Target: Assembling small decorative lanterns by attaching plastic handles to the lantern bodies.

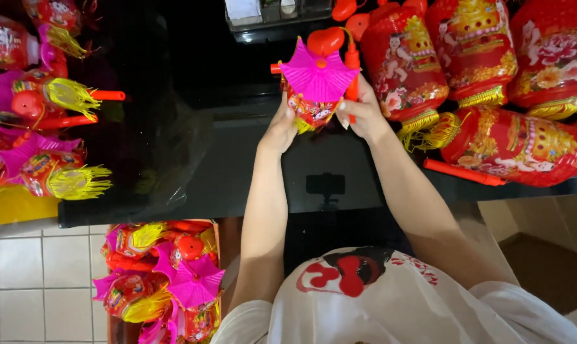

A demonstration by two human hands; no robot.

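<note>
Both hands, left hand (281,130) and right hand (363,113), fingers clamped on small lantern (316,89), upper centre over black bench (237,172). Pink top fitted; finished lanterns (52,127) lie left.

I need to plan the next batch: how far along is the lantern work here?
Finished-looking small lanterns with yellow tassels lie on the black counter at the left. In hand: the left hand and right hand both grip one small pink-topped lantern. A box of similar small lanterns sits on the floor; whether those are finished or waiting is unclear.
</note>
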